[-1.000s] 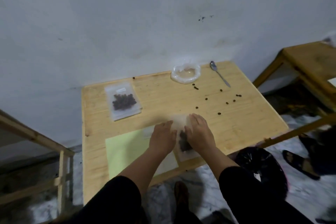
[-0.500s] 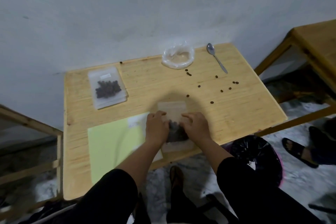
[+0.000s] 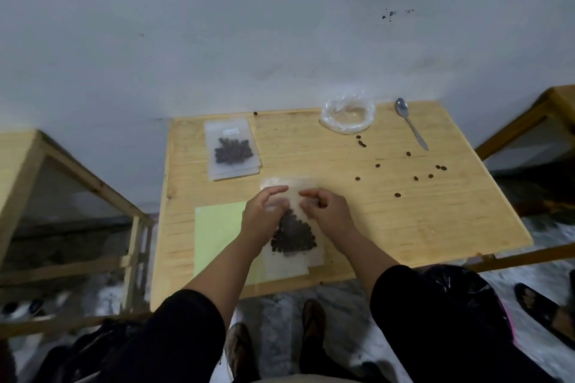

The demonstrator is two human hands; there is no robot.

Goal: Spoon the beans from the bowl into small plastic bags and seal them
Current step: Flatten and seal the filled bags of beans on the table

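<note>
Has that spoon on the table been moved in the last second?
No. The spoon lies at the table's far right corner, just right of the crumpled clear plastic, exactly as before; only the head camera shifted.

The filled bag (image 3: pixel 231 151) bears a white label; its writing is unreadable.

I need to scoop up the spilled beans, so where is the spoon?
In the head view, the spoon lies at the table's far right corner, right of the clear plastic bowl, near the scattered beans.
</note>
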